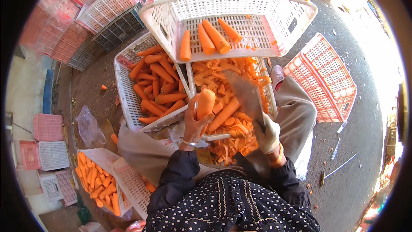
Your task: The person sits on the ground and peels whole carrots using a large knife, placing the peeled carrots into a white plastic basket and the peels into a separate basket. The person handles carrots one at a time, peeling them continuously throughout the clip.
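Note:
My bare left hand (194, 120) grips a carrot (206, 103), its thick end pointing up and away from me. In my gloved right hand (268, 133) is a wide-bladed knife (248, 95), its blade blurred. Both hands are over a white crate (273, 103) heaped with carrot peelings (238, 66); a long carrot (225, 114) and some cut pieces lie on the heap. To the left, another white crate (124, 80) holds many carrots (161, 72). A tilted white crate (231, 4) beyond has several trimmed carrots (214, 37) on its slotted side.
At lower left, peeled carrots (96, 180) fill a crate. An orange-red crate (325, 80) stands on the ground at right. Stacked crates (96, 9) rise at upper left. A plastic bag (90, 127) and a thin stick (341, 166) lie on the ground.

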Tool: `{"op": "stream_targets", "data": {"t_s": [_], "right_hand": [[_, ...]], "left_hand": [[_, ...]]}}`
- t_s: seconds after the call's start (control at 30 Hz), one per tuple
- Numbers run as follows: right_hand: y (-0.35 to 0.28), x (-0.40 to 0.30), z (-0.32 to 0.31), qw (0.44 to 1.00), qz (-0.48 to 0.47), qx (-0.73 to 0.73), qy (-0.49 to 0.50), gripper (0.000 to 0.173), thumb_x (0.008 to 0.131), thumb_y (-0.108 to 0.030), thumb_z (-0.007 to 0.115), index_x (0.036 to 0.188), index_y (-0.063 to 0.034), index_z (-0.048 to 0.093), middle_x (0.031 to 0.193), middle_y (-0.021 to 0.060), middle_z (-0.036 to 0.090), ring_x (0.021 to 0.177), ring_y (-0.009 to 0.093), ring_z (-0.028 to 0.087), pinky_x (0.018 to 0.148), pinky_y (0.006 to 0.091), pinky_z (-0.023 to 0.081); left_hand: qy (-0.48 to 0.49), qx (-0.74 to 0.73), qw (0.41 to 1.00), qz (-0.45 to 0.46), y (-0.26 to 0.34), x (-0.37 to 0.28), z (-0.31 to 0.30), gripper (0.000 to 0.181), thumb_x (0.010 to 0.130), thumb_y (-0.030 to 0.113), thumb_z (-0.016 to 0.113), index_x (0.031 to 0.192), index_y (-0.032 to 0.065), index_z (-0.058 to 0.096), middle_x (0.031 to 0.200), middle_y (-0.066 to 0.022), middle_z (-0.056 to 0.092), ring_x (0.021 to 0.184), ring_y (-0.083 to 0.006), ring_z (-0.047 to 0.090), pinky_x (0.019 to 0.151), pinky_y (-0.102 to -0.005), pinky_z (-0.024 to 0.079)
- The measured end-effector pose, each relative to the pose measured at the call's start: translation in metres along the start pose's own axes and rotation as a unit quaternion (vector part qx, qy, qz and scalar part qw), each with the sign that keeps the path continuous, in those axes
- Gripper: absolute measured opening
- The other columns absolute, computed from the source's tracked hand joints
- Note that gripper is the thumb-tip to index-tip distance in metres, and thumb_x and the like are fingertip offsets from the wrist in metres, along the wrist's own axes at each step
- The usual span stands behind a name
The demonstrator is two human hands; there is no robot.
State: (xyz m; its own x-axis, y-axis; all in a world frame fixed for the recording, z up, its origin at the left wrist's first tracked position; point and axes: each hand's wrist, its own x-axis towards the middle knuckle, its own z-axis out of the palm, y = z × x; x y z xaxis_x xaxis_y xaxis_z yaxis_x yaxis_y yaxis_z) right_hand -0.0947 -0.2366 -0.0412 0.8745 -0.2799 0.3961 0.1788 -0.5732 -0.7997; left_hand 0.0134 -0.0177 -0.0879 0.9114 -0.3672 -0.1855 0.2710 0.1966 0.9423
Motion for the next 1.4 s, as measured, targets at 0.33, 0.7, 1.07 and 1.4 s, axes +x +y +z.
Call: {"op": "stream_targets", "data": {"t_s": [0.33, 0.7, 1.07, 1.4], "right_hand": [[-0.051, -0.006, -0.026, 0.946, -0.030, -0.185, -0.264, 0.041, 0.080, -0.005, 0.061, 0.121, -0.0113, 0.058, 0.110, 0.0086, 0.066, 0.081, 0.029, 0.070, 0.063, 0.0386, 0.057], [-0.047, -0.014, -0.017, 0.933, -0.008, -0.204, -0.296, 0.043, 0.082, -0.008, 0.061, 0.124, -0.0119, 0.051, 0.107, 0.0101, 0.060, 0.077, 0.031, 0.069, 0.061, 0.0429, 0.055], [0.002, -0.010, 0.018, 0.925, 0.042, -0.266, -0.268, 0.020, 0.089, -0.010, 0.057, 0.109, -0.0098, 0.052, 0.093, 0.0120, 0.065, 0.075, 0.033, 0.069, 0.060, 0.0455, 0.054], [-0.015, -0.008, -0.003, 0.983, 0.182, -0.032, -0.015, 0.034, 0.095, -0.008, 0.058, 0.129, -0.0042, 0.058, 0.097, 0.0244, 0.068, 0.092, 0.039, 0.069, 0.076, 0.0388, 0.055]], "left_hand": [[0.083, 0.279, 0.945, 0.147, -0.043, -0.022, 0.008, 0.047, 0.072, 0.015, 0.082, 0.110, 0.0007, 0.059, 0.095, -0.0110, 0.066, 0.087, -0.0223, 0.066, 0.078, -0.0342, 0.052], [0.042, 0.406, 0.883, 0.231, -0.056, -0.019, -0.006, 0.048, 0.069, 0.029, 0.087, 0.104, 0.0039, 0.065, 0.093, -0.0112, 0.068, 0.088, -0.0296, 0.066, 0.079, -0.0386, 0.052], [-0.207, 0.499, 0.840, 0.050, 0.007, -0.028, 0.054, 0.037, 0.070, 0.031, 0.074, 0.099, 0.0080, 0.068, 0.076, -0.0200, 0.068, 0.078, -0.0397, 0.068, 0.068, -0.0453, 0.055], [0.071, 0.225, 0.958, 0.164, 0.047, -0.009, 0.017, 0.051, 0.080, 0.022, 0.084, 0.121, 0.0022, 0.060, 0.100, -0.0061, 0.065, 0.087, -0.0144, 0.064, 0.077, -0.0252, 0.052]]}}
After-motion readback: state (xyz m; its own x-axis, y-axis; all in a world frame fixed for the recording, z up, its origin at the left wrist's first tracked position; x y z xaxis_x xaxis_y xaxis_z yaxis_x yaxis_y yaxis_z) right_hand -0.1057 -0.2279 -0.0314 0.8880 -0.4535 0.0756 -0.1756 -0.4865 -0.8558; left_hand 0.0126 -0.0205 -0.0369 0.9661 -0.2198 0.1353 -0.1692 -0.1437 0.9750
